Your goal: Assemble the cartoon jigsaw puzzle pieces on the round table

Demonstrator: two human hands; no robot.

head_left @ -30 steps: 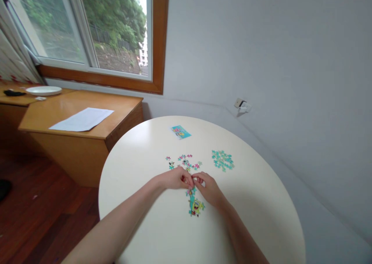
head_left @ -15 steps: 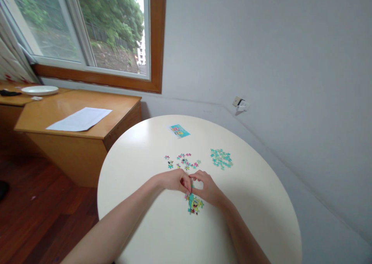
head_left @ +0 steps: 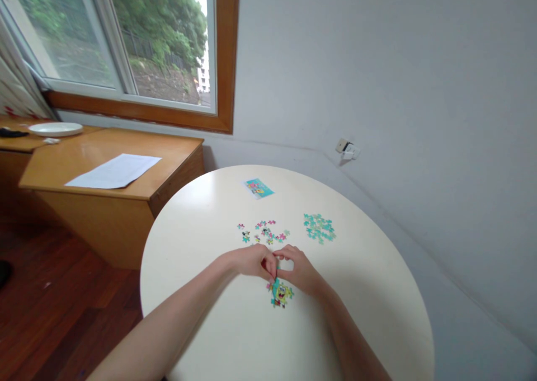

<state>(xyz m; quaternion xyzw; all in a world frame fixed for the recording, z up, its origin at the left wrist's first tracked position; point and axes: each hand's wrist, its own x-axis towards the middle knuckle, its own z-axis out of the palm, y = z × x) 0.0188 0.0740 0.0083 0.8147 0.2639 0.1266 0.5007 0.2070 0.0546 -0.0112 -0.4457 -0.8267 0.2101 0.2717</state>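
A partly joined jigsaw puzzle point(head_left: 282, 294), showing a yellow cartoon face on turquoise, lies on the round white table point(head_left: 235, 336). Over its top edge my left hand point(head_left: 259, 261) is closed, fingertips pinched down at the upper left of the joined part. My right hand point(head_left: 298, 269) faces it, thumb and index finger curved into a ring, with their tips at a small turquoise puzzle piece point(head_left: 278, 268). The fingers of both hands almost meet and partly cover the pieces there, so the exact contact is hard to make out.
Loose pink, yellow and dark puzzle pieces point(head_left: 265, 233) lie just beyond my hands. A heap of turquoise pieces point(head_left: 319, 228) is farther right. A picture card point(head_left: 259, 188) lies near the table's far side. Left stands a wooden cabinet point(head_left: 176, 151) bearing a paper sheet point(head_left: 115, 171) and a white plate point(head_left: 56, 129).
Both hands stay almost in place above the puzzle, still pinching. The view has shifted very slightly; the loose pieces lie as before.
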